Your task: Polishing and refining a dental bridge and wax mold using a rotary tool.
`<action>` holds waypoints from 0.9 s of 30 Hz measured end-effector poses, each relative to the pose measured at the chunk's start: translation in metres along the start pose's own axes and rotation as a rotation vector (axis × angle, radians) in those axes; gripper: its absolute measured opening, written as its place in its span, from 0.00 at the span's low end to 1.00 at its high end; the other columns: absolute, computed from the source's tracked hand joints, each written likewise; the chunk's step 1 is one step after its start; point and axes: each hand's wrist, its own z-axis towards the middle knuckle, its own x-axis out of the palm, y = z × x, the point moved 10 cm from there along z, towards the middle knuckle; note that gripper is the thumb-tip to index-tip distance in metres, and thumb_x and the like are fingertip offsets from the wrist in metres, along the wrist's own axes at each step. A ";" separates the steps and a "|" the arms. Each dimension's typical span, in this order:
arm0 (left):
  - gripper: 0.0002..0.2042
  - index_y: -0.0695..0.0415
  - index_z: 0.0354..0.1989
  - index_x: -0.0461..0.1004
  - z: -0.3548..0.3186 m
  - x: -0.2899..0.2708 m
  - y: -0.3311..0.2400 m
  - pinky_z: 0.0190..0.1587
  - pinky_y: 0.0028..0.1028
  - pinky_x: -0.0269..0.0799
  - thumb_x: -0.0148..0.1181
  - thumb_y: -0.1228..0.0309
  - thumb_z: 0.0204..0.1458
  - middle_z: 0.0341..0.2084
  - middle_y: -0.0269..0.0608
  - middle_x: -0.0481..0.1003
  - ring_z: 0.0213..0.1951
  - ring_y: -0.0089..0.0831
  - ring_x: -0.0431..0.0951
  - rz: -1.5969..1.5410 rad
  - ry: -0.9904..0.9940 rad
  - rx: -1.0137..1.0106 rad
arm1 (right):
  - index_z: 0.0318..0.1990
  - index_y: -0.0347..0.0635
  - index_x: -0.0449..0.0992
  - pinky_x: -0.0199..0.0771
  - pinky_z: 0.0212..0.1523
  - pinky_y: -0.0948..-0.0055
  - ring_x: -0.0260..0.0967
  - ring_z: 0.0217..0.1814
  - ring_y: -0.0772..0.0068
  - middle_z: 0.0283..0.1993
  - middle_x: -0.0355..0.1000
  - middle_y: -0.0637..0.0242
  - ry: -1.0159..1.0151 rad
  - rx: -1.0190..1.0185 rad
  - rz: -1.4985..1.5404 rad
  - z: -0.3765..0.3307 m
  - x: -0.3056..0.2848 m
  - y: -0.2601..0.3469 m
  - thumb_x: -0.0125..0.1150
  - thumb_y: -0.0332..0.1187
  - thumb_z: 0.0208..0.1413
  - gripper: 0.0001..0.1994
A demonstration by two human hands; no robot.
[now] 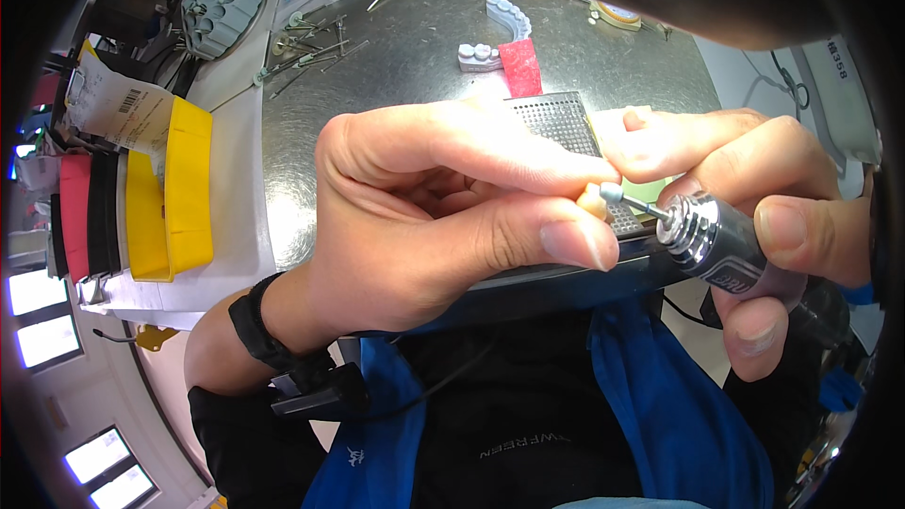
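Note:
My left hand (443,217) pinches a tiny cream-coloured tooth-like piece (592,201) between thumb and forefinger, close to the camera. My right hand (754,198) grips a metal rotary handpiece (726,245) with a small rounded grinding tip (611,192) that touches the piece. Both hands hover over a perforated metal grid (556,123) set in the steel worktop (396,66).
A grey dental arch model (509,17), a small tooth model (479,57) and a red block (520,67) lie farther back on the worktop. Several burs and thin tools (306,52) are scattered at the back left. Yellow, red and black trays (141,198) stand at the left.

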 end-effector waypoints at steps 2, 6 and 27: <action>0.13 0.54 0.43 0.81 0.002 0.002 0.000 0.40 0.29 0.75 0.77 0.68 0.51 0.33 0.45 0.84 0.38 0.31 0.78 -0.009 0.005 0.018 | 0.66 0.49 0.60 0.74 0.59 0.31 0.74 0.56 0.41 0.47 0.69 0.52 0.018 -0.007 -0.004 0.000 -0.001 0.004 0.69 0.35 0.62 0.30; 0.13 0.54 0.43 0.81 0.000 0.001 -0.001 0.40 0.29 0.74 0.77 0.68 0.51 0.33 0.44 0.84 0.38 0.31 0.77 0.003 0.002 0.025 | 0.66 0.49 0.60 0.74 0.59 0.31 0.74 0.56 0.40 0.47 0.69 0.52 -0.004 -0.046 0.013 -0.002 0.001 0.002 0.69 0.35 0.61 0.30; 0.13 0.56 0.43 0.81 0.004 0.006 0.000 0.39 0.29 0.75 0.77 0.70 0.51 0.32 0.46 0.83 0.38 0.31 0.78 -0.019 0.020 0.013 | 0.65 0.49 0.60 0.74 0.60 0.31 0.74 0.57 0.39 0.46 0.69 0.52 -0.022 0.019 -0.022 -0.006 -0.002 0.009 0.67 0.36 0.63 0.28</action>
